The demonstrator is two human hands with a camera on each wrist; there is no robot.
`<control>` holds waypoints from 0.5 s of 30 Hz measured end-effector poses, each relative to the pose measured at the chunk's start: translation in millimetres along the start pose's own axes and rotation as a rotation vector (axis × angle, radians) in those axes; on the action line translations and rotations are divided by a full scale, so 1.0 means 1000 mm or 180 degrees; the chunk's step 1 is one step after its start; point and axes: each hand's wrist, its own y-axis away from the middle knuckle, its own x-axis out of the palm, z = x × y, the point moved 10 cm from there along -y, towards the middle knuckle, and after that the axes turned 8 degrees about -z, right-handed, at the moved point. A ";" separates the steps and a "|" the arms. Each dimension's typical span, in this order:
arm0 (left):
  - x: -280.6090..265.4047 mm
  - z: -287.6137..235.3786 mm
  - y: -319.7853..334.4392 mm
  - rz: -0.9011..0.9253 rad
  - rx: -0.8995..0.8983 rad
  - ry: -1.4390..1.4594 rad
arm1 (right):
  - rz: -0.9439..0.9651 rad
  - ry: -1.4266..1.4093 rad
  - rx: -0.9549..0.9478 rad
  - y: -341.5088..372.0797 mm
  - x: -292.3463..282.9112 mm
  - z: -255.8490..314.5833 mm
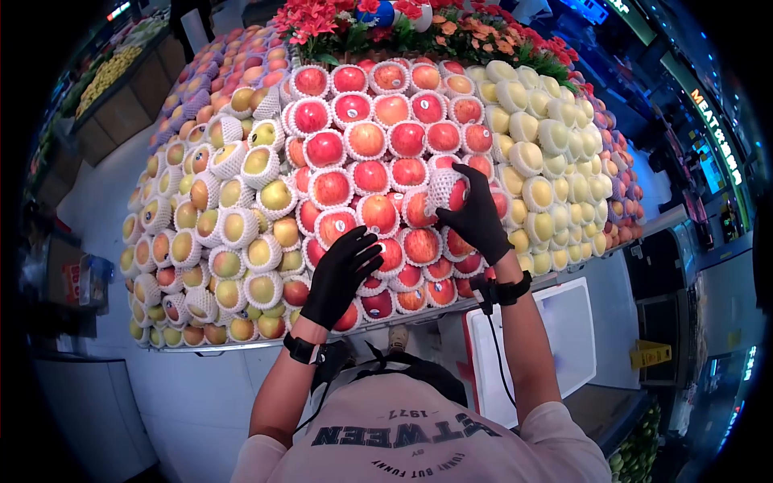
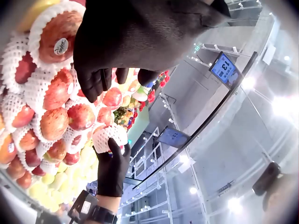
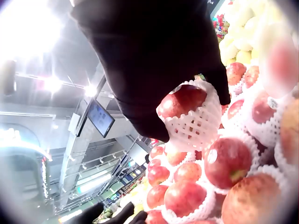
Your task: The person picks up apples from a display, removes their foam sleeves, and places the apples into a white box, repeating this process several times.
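My right hand [image 1: 483, 221], in a black glove, grips a red apple [image 3: 184, 100] wrapped in a white foam net [image 1: 442, 189]. Thumb and fingers curl round its sides, and the net covers its lower part in the right wrist view. Below it lie rows of red apples [image 1: 331, 187] in similar nets, some with small round stickers. Also gloved in black, my left hand [image 1: 341, 272] hovers over the near apples with its fingers loosely bent and nothing in them. An apple with an oval label [image 2: 61, 46] sits close beside it in the left wrist view.
Yellow-green netted fruit [image 1: 274, 196] is piled left of the red apples, pale yellow fruit [image 1: 539, 196] to the right. Red and orange flowers [image 1: 475, 36] line the back. A white foam box [image 1: 573, 322] stands below the display's front edge, by my right arm.
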 end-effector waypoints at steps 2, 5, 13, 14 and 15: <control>0.016 0.008 0.003 0.0051 -0.0255 -0.0268 | 0.0010 -0.0098 -0.0133 0.022 0.011 0.024; 0.031 0.023 0.006 0.0033 -0.0539 -0.0324 | 0.0118 -0.0358 -0.0089 0.048 0.032 0.057; 0.008 0.023 0.014 -0.0301 -0.0202 -0.1024 | 0.0372 -0.0567 0.0207 0.089 0.062 0.074; 0.002 0.023 0.015 -0.0334 -0.0212 -0.0972 | 0.0354 -0.0791 0.0503 0.092 0.061 0.067; -0.002 0.021 0.017 -0.0389 -0.0184 -0.0923 | 0.0337 -0.1012 0.0796 0.096 0.060 0.059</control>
